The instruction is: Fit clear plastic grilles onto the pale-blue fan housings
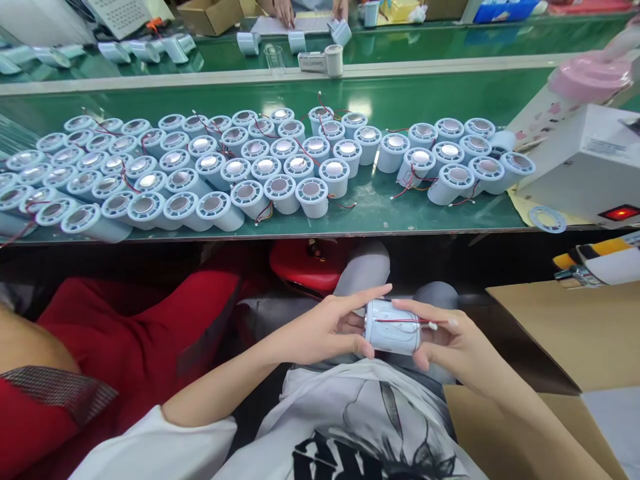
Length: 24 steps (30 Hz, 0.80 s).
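Note:
Above my lap I hold a light-blue plastic cylindrical housing (393, 333) on its side, with a thin red wire and a small white connector running along it. My left hand (345, 327) grips its left end between thumb and fingers. The right end sits in my right hand (440, 337), with the index finger along the top and the thumb below. Wires reach the right fingers. The housing's inside is hidden from view. On the green bench ahead stand many similar housings (313, 190) with round silvery centres, several trailing red wires.
A grey machine (595, 173) with a lit red switch stands at the bench's right, beside a pink-lided cup (590, 77) and a loose blue ring (548, 219). Cardboard (565, 327) lies right of me. A person in red sits left; another person's hands (285, 12) work across the bench.

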Each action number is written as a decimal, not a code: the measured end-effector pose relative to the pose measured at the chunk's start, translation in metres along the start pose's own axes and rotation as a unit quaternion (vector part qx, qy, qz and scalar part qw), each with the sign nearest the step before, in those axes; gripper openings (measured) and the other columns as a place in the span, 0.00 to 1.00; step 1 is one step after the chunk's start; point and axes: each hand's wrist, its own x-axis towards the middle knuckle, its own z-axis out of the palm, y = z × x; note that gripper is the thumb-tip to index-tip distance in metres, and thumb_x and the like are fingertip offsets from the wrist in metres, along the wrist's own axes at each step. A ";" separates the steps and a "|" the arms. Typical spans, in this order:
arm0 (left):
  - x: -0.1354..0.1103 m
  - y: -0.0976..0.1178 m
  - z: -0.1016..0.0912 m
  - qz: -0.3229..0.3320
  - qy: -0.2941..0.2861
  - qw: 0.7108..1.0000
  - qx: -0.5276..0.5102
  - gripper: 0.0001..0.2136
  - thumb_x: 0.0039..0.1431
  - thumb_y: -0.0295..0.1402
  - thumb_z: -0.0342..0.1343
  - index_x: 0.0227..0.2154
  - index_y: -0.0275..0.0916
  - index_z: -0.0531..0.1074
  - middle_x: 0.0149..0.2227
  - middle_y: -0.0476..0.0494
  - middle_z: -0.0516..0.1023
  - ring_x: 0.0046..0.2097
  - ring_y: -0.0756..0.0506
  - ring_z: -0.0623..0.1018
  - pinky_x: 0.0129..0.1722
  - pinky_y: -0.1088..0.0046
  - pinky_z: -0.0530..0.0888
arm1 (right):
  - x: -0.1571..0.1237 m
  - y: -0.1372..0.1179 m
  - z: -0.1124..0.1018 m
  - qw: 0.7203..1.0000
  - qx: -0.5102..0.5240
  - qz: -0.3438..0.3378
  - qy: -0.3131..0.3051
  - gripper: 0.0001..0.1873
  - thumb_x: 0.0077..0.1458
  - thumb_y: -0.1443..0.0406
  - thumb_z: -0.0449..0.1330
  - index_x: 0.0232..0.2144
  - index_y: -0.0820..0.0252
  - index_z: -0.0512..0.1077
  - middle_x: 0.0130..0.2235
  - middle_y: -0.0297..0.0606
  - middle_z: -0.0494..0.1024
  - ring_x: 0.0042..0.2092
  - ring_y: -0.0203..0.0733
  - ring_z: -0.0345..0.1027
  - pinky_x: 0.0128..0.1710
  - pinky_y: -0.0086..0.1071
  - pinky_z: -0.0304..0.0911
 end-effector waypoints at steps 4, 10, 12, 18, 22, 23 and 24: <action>0.002 -0.002 -0.002 -0.010 0.015 0.999 0.029 0.41 0.51 0.52 0.60 0.65 0.44 0.53 0.49 0.38 0.77 0.43 0.42 0.78 0.45 0.63 0.73 | 0.001 0.006 0.008 0.991 0.117 0.059 -0.024 0.26 0.47 0.54 0.71 0.49 0.46 0.71 0.45 0.35 0.78 0.39 0.41 0.76 0.37 0.31 0.73; 0.001 0.009 0.000 0.103 0.056 0.968 0.221 0.40 0.44 0.47 0.68 0.61 0.44 0.62 0.61 0.37 0.65 0.61 0.36 0.66 0.61 0.60 0.62 | 0.000 0.012 0.009 0.985 0.129 0.095 -0.060 0.31 0.55 0.43 0.58 0.52 0.54 0.60 0.35 0.37 0.78 0.31 0.41 0.76 0.32 0.33 0.72; 0.001 0.011 0.003 0.116 0.062 0.962 0.238 0.38 0.44 0.41 0.69 0.59 0.43 0.63 0.57 0.38 0.69 0.56 0.39 0.71 0.58 0.62 0.66 | 0.000 0.011 0.008 0.987 0.115 0.091 -0.060 0.31 0.58 0.42 0.53 0.52 0.55 0.58 0.33 0.38 0.77 0.31 0.42 0.76 0.29 0.32 0.71; 0.000 0.010 0.008 0.104 0.090 0.973 0.185 0.33 0.45 0.37 0.69 0.55 0.42 0.66 0.54 0.39 0.71 0.53 0.40 0.74 0.51 0.65 0.73 | -0.007 -0.002 0.013 1.000 0.008 0.019 -0.022 0.38 0.55 0.42 0.58 0.60 0.50 0.53 0.50 0.45 0.71 0.44 0.47 0.71 0.38 0.37 0.70; 0.000 0.012 0.004 0.103 0.063 0.975 0.186 0.38 0.44 0.37 0.70 0.59 0.44 0.62 0.58 0.36 0.67 0.56 0.38 0.72 0.51 0.63 0.74 | -0.010 -0.009 0.019 1.000 -0.009 0.025 0.005 0.30 0.56 0.51 0.63 0.55 0.54 0.59 0.45 0.42 0.74 0.43 0.44 0.71 0.39 0.33 0.69; 0.001 0.012 0.003 0.117 0.063 0.968 0.214 0.39 0.43 0.38 0.70 0.60 0.45 0.61 0.61 0.36 0.64 0.58 0.36 0.70 0.53 0.61 0.73 | -0.009 -0.009 0.020 0.999 0.014 0.035 0.011 0.28 0.56 0.51 0.62 0.52 0.56 0.60 0.40 0.40 0.76 0.38 0.41 0.72 0.35 0.31 0.69; 0.002 0.013 0.001 0.135 0.064 0.957 0.248 0.40 0.43 0.38 0.71 0.60 0.46 0.61 0.63 0.36 0.60 0.61 0.35 0.66 0.56 0.58 0.70 | -0.008 -0.008 0.020 0.998 0.037 0.048 0.018 0.26 0.56 0.49 0.61 0.50 0.57 0.61 0.35 0.37 0.76 0.33 0.39 0.72 0.30 0.29 0.68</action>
